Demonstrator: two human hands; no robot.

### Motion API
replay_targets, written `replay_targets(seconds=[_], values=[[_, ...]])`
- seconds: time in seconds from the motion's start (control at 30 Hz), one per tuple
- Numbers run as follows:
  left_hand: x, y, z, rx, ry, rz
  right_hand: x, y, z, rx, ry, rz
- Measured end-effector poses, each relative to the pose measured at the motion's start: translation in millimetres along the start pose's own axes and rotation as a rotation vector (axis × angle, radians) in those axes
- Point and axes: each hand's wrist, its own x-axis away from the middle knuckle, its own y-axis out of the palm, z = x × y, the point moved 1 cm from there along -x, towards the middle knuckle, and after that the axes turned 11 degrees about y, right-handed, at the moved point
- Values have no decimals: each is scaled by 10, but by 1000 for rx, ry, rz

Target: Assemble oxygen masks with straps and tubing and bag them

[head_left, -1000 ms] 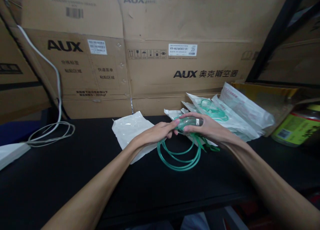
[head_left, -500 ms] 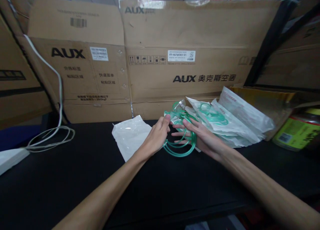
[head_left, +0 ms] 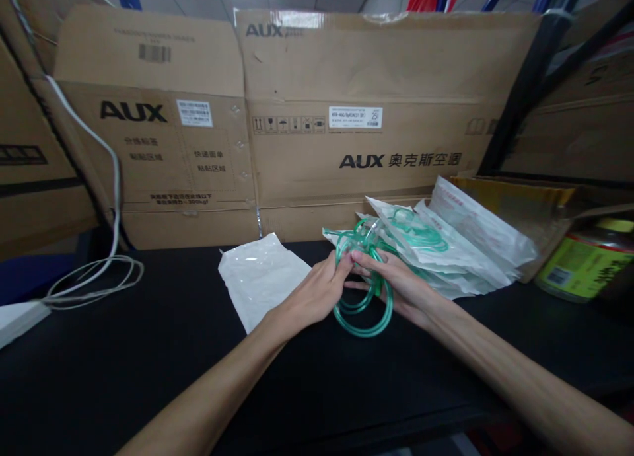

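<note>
A coil of green tubing [head_left: 364, 310] with a clear mask piece at its top hangs between both hands, just above the black table [head_left: 148, 363]. My left hand [head_left: 317, 294] pinches the coil from the left side. My right hand [head_left: 391, 284] grips it from the right, fingers threaded through the loops. An empty white plastic pouch [head_left: 260, 277] lies flat just left of my left hand. A stack of sealed pouches [head_left: 446, 244] holding more green tubing leans behind my right hand.
Large AUX cardboard boxes [head_left: 307, 119] form a wall along the table's back. A white cable coil [head_left: 94, 277] lies at the left. A jar with a yellow-green label [head_left: 584, 264] and an open carton [head_left: 525, 205] sit at the right.
Both hands lifted the tubing and mask off the table and gathered the wide loop into a tighter coil held upright between them.
</note>
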Motion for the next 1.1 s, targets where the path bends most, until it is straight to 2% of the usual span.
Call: replay_targets(seconds=[0.1, 0.2, 0.37, 0.5, 0.6, 0.7, 0.83, 0.93, 1.1], values=[[6, 8, -18, -96, 47, -15, -8, -13, 8, -25, -10, -20], [9, 4, -61, -150, -15, -63, -3, -1, -9, -5, -31, -40], [-27, 0, -122, 117, -59, -156, 28, 48, -55, 19, -14, -113], [-53, -22, -156, 293, -65, -217, 39, 47, -53, -4, 41, -51], [-39, -87, -200, 130, -135, -171, 24, 31, -44, -13, -7, 14], [-10, -158, -224, -85, -152, -30, 4, 21, -34, 18, -21, 36], [5, -190, -201, -44, -160, 139, 6, 20, -24, 22, 20, 82], [-15, -168, -208, 41, -168, 143, 15, 24, -12, 20, 32, 99], [-54, -102, -332, 92, -138, 69, -4, 3, 19, 66, -6, 73]])
